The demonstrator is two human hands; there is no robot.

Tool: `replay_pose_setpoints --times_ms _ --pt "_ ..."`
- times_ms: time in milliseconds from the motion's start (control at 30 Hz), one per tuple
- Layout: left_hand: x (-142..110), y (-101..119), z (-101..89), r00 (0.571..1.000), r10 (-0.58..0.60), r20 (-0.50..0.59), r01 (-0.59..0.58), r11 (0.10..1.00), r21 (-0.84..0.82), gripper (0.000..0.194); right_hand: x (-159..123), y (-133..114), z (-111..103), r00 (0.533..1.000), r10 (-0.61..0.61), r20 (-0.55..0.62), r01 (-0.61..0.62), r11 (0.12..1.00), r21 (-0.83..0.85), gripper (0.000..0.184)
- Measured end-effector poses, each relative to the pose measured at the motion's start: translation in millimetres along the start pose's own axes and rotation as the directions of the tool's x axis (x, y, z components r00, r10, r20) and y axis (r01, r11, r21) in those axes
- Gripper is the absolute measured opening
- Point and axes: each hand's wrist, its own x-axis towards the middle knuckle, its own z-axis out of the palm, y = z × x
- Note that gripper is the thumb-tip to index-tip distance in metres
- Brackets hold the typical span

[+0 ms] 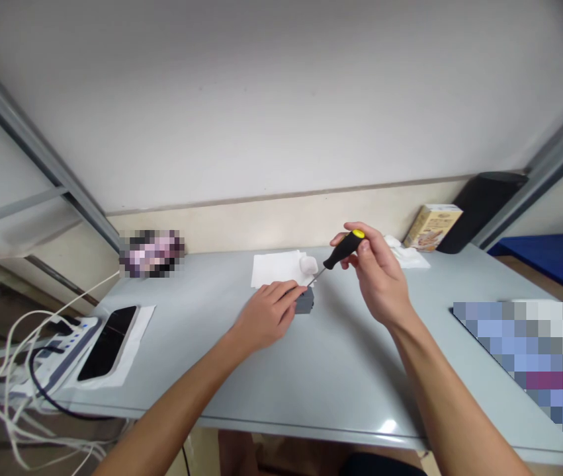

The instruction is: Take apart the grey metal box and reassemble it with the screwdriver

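My right hand (378,274) is closed round the black handle of a screwdriver (343,251) with a yellow end cap. Its thin metal shaft slants down and left to a small dark grey box (304,303) on the table. Over the left part of that box lies my left hand (274,311), its fingers wrapped across the top and gripping it. The fingers hide the exact spot where the screwdriver tip meets the box. Just behind stand white paper sheets (274,268) with a small white rounded object (308,265) on their right side.
On the grey table (341,383), a phone (109,342) lies at the left beside a power strip (70,350) with tangled white cables. A cardboard box (433,228), crumpled tissue (410,256) and a black cylinder (479,211) are at the back right. Blurred items flank both sides.
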Motion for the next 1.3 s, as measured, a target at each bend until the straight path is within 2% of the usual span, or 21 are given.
replay_pose_setpoints --times_ms 133,200,333,400,467,533,667,733,800,867,1100,1167,1233,1300 --pt "2 -2 0.9 1.0 -0.01 0.006 0.01 1.0 -0.006 0.041 0 0 0 0.998 -0.011 0.064 0.005 0.995 0.097 0.037" --pt "3 -3 -0.1 1.0 -0.008 0.0 0.008 1.0 -0.019 0.041 0 2 0 0.999 -0.013 0.05 0.007 0.992 0.123 0.034" --pt "2 -3 -7.4 1.0 0.0 0.008 0.0 0.999 -0.053 0.039 3 13 -1 0.986 0.049 -0.162 -0.027 0.991 0.134 0.036" --pt "2 -3 -11.4 0.999 -0.02 0.027 0.022 0.998 -0.063 0.037 6 21 -3 0.949 0.111 -0.296 -0.061 0.983 0.172 0.041" --pt "4 -4 -13.7 0.998 -0.046 0.043 0.049 0.996 -0.069 0.035 8 31 -5 0.888 0.2 -0.414 -0.119 0.97 0.214 0.046" --pt "7 -8 -13.5 0.995 -0.076 0.063 0.081 0.993 -0.089 0.033 10 42 -8 0.826 0.305 -0.474 -0.208 0.947 0.246 0.048" --pt "15 -20 -8.2 0.969 -0.17 0.179 0.197 0.969 -0.148 0.033 10 63 -13 0.712 0.512 -0.481 -0.402 0.858 0.319 0.041" --pt "17 -24 -4.5 0.948 -0.211 0.236 0.256 0.951 -0.176 0.035 9 70 -15 0.661 0.582 -0.474 -0.453 0.813 0.366 0.034" --pt "19 -25 -0.9 0.932 -0.246 0.266 0.307 0.926 -0.219 0.036 8 74 -16 0.629 0.62 -0.468 -0.472 0.784 0.403 0.028" --pt "20 -23 2.3 0.926 -0.262 0.274 0.331 0.909 -0.252 0.035 8 74 -16 0.621 0.634 -0.461 -0.475 0.772 0.421 0.024" --pt "18 -19 11.2 0.91 -0.325 0.258 0.398 0.86 -0.319 0.034 8 72 -16 0.651 0.614 -0.447 -0.473 0.788 0.394 0.022" --pt "15 -26 7.6 0.918 -0.342 0.201 0.392 0.861 -0.324 0.034 7 72 -16 0.647 0.615 -0.451 -0.479 0.788 0.388 0.021" --pt "8 -45 -3.5 0.924 -0.369 0.104 0.383 0.877 -0.289 0.032 7 72 -16 0.637 0.619 -0.46 -0.486 0.785 0.383 0.02" --pt "-3 -73 -23.4 0.89 -0.452 -0.062 0.439 0.885 -0.159 0.031 7 72 -16 0.629 0.621 -0.468 -0.491 0.784 0.38 0.019"
